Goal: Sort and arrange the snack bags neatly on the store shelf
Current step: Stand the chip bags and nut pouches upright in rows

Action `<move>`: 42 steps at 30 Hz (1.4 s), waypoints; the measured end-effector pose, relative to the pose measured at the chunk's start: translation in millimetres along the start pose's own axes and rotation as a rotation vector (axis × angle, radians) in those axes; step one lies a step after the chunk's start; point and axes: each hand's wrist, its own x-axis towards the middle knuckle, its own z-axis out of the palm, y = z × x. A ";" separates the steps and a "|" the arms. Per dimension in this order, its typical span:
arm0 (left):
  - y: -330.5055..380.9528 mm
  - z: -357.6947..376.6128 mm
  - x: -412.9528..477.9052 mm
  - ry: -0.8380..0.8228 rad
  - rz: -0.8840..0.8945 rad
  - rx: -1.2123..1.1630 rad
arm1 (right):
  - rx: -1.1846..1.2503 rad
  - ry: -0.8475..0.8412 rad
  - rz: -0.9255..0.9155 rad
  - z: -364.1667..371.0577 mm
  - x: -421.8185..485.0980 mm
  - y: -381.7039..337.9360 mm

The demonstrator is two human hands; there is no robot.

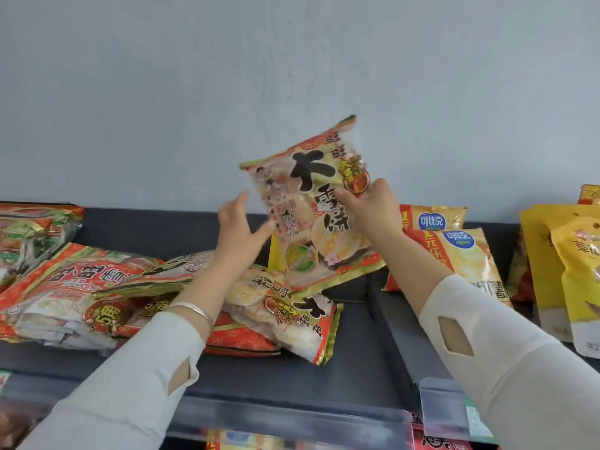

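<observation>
Head view: rice cracker bag [311, 222] up in the air over the dark shelf [324, 378], tilted with its top toward the right, lower corner dipping just above the divider [393, 323] and the yellow chip bags [467, 254]; well clear of the heap of matching bags [97, 287] lying flat and askew at left, and of one more flat bag [292, 316] turned round at the front of that heap.

Looks light and puffy, air-filled film over brittle crackers; likely crinkly, a little slick, easy to crush; best taken by the sealed edges or cradled from both sides, never squeezed through the middle.

Right hand [370, 206] clamped on the bag's right edge, thumb [344, 193] across the printed front, remaining fingers tucked behind and out of sight; carrying the whole weight, by the look of it.

Left hand [238, 225] spread, fingers straight and apart, thumb tip at the bag's lower left edge; touching or just shy of it, hard to tell; gripping nothing.

Silver bangle [194, 309] on the left wrist; pale sleeves on both arms; far right, yellow pouches [574, 271] standing upright.

Judgement: one bag mid-placement, wanting an upright slot; heap at left not yet straightened.
</observation>
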 end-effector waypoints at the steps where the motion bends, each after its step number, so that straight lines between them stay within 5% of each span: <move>1: -6.2 8.7 -3.1 -0.085 -0.038 0.076 | 0.023 0.046 0.037 2.6 -4.0 5.7; 5: -31.4 46.7 -17.9 -0.447 -0.122 0.476 | -0.043 0.071 0.103 13.8 -25.1 33.6; 10: -33.8 68.8 -34.2 -0.768 0.067 0.840 | -0.095 -0.105 0.150 25.6 -33.6 57.0; 23: -4.2 89.7 -69.9 -1.288 0.247 1.008 | -0.034 -0.081 0.090 43.7 -37.9 86.4; 26: -9.8 78.9 -70.8 -1.183 0.333 1.060 | -0.033 -0.050 0.089 43.9 -38.3 86.9; 32: -15.9 60.0 -59.5 -0.706 0.546 0.993 | 0.038 0.051 0.112 36.1 -35.3 84.1; 42: -21.9 -3.1 14.9 -0.010 0.006 0.405 | 0.190 0.240 0.198 14.1 -19.9 64.2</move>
